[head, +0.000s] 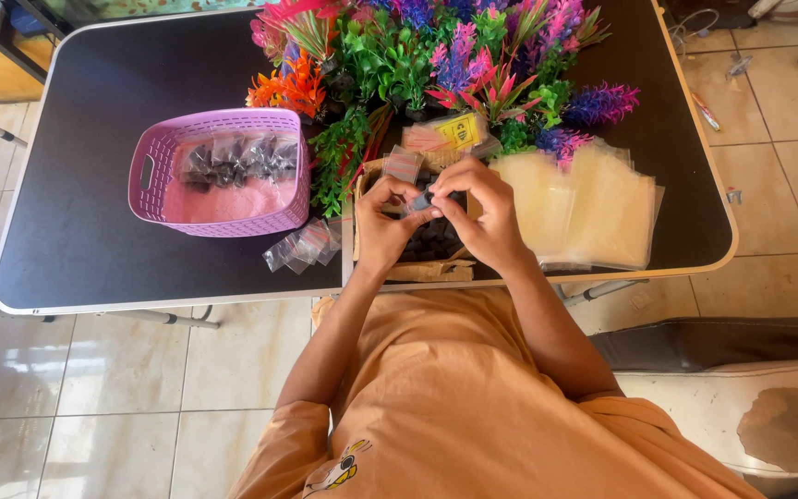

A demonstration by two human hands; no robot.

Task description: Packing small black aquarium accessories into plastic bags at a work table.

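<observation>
My left hand (382,222) and my right hand (487,212) meet above a cardboard box (422,271) of small dark pieces at the table's near edge. Together they pinch a small dark piece (429,196) with a small clear bag, fingertips touching. The box's contents are partly hidden under my hands. A pink plastic basket (154,176) to the left holds several filled clear bags (237,159). A few small clear bags (305,246) lie on the table between basket and box.
A pile of colourful artificial plants (436,55) fills the far middle of the black folding table (76,231). A stack of larger clear bags (593,208) lies to the right. Tiled floor surrounds the table; a worn seat (741,388) is at lower right.
</observation>
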